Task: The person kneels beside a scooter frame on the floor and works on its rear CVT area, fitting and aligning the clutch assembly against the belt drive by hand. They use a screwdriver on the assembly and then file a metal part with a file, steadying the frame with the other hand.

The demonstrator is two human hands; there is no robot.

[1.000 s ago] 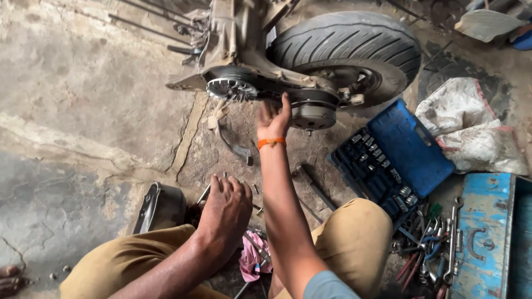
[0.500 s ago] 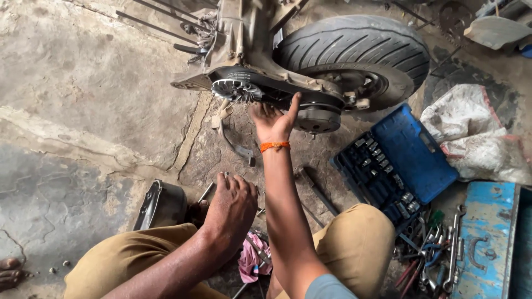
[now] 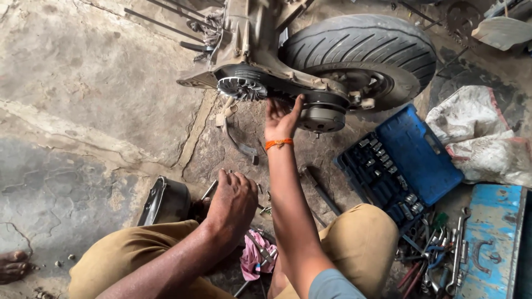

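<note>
The right hand [image 3: 281, 119] is reaching up to the exposed drive assembly of a scooter lying on the cracked concrete floor [image 3: 83, 99]. Its fingers are spread open, with the thumb resting against the black rubber drive belt [image 3: 288, 88] near the round grey metal clutch drum [image 3: 322, 117]; it is gripping nothing. An orange thread band [image 3: 277, 143] is circling that wrist. The belt is running from the finned silver front pulley [image 3: 240, 88] back to the clutch drum, just below the black treaded rear tyre [image 3: 363, 47].

The left hand [image 3: 233, 200] is resting low between the knees, knuckles up and fingers curled downward among small metal tools on the floor; whether it is holding one cannot be told. A dark metal cover [image 3: 165, 200] is lying just beside it, and a pink rag [image 3: 256, 256] is sitting near the wrist.

An open blue plastic socket case [image 3: 410, 160] is lying to the right, with loose spanners [image 3: 438, 260] and a worn blue metal toolbox [image 3: 493, 243] beyond the right knee.
</note>
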